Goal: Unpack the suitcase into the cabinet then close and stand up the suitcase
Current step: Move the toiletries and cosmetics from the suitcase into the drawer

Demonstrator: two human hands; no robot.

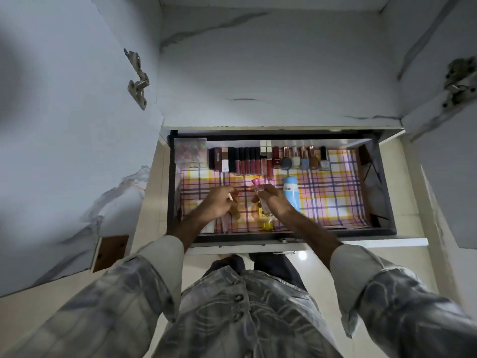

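Observation:
I look down into an open cabinet drawer (384,192) lined with pink, yellow and purple plaid paper. My right hand (273,200) is shut on a clear tube with a pink cap (256,182), held over the drawer's middle. My left hand (216,202) grips a thin light stick (230,197) beside a small yellow-brown bottle (235,213). A blue bottle (291,193) lies just right of my right hand. A yellow-capped bottle (267,223) lies under my right wrist. The suitcase is out of view.
Lipsticks (247,161) and nail polish bottles (304,158) line the drawer's back edge, with a clear box (191,153) at the back left. Open cabinet doors with metal hinges (138,81) stand on both sides. White boxes (209,226) lie at the drawer's front left.

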